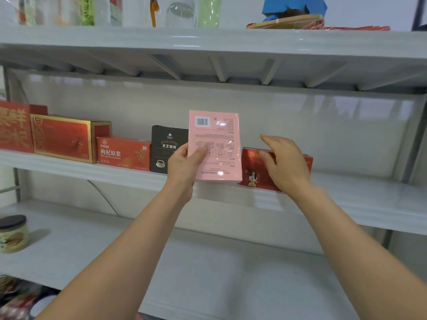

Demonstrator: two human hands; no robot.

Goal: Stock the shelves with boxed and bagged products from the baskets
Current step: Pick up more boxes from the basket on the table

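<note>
My left hand (182,167) grips a flat pink box (216,139) by its lower left corner and holds it upright in front of the middle shelf (115,175), its barcode side facing me. The pink box stands between a black coffee box (167,144) on its left and a low red box (251,172) on its right. My right hand (285,162) hovers in front of the red box with fingers relaxed and slightly spread, holding nothing. Whether it touches the red box is unclear.
Left on the same shelf stand an orange-red box (123,153), a gold-trimmed red box (62,138) and a larger red box (13,125). A dark-lidded jar (12,234) sits on the lower shelf. Glassware and bags (180,15) line the top shelf.
</note>
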